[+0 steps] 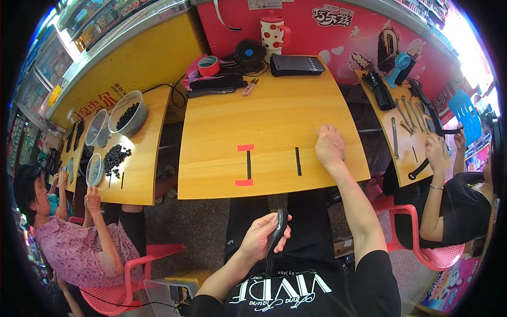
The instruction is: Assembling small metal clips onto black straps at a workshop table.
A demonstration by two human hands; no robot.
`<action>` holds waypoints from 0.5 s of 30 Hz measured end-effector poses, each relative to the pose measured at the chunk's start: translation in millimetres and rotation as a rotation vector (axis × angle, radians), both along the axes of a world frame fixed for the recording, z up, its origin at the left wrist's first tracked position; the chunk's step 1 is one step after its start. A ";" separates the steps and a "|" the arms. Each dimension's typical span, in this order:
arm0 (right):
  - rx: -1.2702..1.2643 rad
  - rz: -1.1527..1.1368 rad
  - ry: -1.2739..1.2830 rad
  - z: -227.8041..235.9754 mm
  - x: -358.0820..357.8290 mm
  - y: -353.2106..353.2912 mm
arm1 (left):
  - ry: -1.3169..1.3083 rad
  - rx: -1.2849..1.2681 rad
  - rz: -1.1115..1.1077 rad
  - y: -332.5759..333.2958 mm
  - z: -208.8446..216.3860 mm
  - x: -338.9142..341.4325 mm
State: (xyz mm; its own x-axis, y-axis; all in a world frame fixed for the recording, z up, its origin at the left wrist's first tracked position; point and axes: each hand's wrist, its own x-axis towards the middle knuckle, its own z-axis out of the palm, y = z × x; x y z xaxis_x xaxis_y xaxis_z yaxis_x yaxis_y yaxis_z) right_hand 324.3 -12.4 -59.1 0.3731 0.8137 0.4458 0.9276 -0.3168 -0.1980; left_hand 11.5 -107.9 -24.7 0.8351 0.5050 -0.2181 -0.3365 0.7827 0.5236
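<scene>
My left hand (260, 236) is above my lap, in front of the table's near edge. Its fingers are closed round a small, dark, elongated device (280, 227) with a thin cord hanging from it; I cannot make out its exact kind. My right hand (330, 143) rests on the right part of the wooden table (227, 116), fingers curled together. A thin tip shows at its fingertips, but what it belongs to is hidden. Left of that hand, a black strip (298, 161) lies on the tabletop. Farther left is another black strip (249, 165) with red tape across both ends.
At the table's back are a red tape roll (208, 65), small snips (250, 87), a black fan (249, 52), a dark flat case (297, 65) and a polka-dot cup (272, 36). People sit at both side tables, one with tubs (128, 113) of black pieces, one with wrenches (405, 113).
</scene>
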 end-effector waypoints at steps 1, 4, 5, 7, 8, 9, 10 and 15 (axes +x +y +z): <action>0.081 0.015 0.044 0.0 3.7 -1.8 | 0.011 -0.002 0.003 0.3 -1.4 1.1; 0.274 0.216 0.660 31.9 -24.2 -35.8 | 0.021 -0.020 0.027 0.8 -2.3 -1.1; 0.266 0.280 0.847 49.6 -41.5 -57.4 | 0.012 -0.033 0.026 0.5 -2.1 -0.6; 0.207 0.449 1.076 68.5 -78.3 -100.8 | -0.010 -0.052 0.041 -0.9 -5.6 -2.2; 0.105 0.416 1.143 79.9 -98.9 -123.0 | -0.036 -0.073 0.041 -1.3 -8.0 -1.5; 0.027 0.516 1.041 79.5 -108.6 -139.5 | -0.035 -0.077 0.038 -2.0 -8.4 -0.6; 0.091 0.601 1.042 79.1 -122.3 -149.7 | -0.024 -0.072 0.038 -1.8 -8.9 1.5; 0.086 0.571 0.633 76.0 -142.5 -176.2 | 0.039 -0.077 0.026 -2.8 -10.9 6.7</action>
